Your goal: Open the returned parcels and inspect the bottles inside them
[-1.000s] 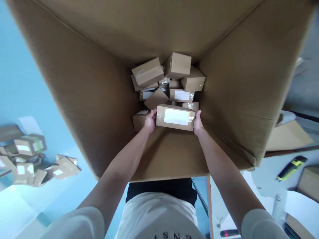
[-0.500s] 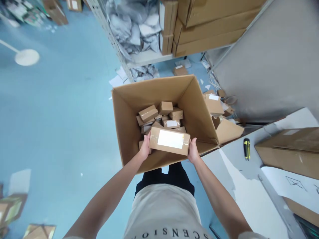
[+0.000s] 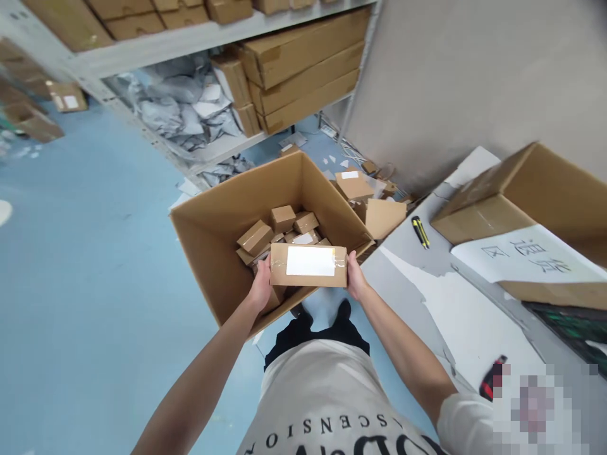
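The left hand (image 3: 260, 289) and the right hand (image 3: 354, 278) press on the two short ends of a small brown parcel (image 3: 308, 265), holding it flat just above the near edge of the big open carton (image 3: 208, 240). To hold it well, both hands should squeeze evenly and keep it level, so it does not slip or tip.

The parcel is a cardboard brick shape with sharp corners, a smooth white label on top and shiny clear tape at its ends. The carton is plain stiff cardboard with its flaps open. Inside it lie more little parcels (image 3: 279, 227), jumbled. To the right of the carton a yellow and black knife (image 3: 420, 232) lies on the white desk (image 3: 455, 316).
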A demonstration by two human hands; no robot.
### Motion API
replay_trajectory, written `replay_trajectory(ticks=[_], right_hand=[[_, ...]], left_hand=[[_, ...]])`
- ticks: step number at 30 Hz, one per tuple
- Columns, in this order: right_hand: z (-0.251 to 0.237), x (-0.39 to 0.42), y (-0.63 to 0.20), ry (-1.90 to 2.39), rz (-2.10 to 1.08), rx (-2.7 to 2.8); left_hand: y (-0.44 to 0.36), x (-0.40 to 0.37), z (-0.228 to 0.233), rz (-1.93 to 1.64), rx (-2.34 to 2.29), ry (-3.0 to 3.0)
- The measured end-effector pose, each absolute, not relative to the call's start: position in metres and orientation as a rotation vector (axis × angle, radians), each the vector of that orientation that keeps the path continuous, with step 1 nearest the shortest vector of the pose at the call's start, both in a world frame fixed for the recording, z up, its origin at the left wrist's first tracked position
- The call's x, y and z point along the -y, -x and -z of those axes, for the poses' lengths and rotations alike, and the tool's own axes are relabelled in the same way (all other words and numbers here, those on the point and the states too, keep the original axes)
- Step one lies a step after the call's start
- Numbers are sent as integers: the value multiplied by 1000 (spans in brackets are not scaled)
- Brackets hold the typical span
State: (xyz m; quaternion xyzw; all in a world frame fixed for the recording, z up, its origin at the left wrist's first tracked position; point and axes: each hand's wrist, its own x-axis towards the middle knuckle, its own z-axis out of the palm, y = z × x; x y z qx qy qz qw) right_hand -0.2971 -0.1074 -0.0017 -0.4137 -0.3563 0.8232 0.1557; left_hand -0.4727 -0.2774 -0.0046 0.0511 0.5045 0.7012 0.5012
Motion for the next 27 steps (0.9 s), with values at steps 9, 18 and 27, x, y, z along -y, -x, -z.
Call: replay_trajectory(ticks=[9, 18, 27], right_hand=[[1, 75, 140, 1119, -2137, 798], [13, 51, -49, 1189, -1916, 583], [26, 44, -153, 1239, -1815, 375]], left_hand=[[362, 181, -4, -1450, -1145, -353], [191, 97, 11, -1193, -1089, -526], [89, 36, 29, -1029, -1005, -580]])
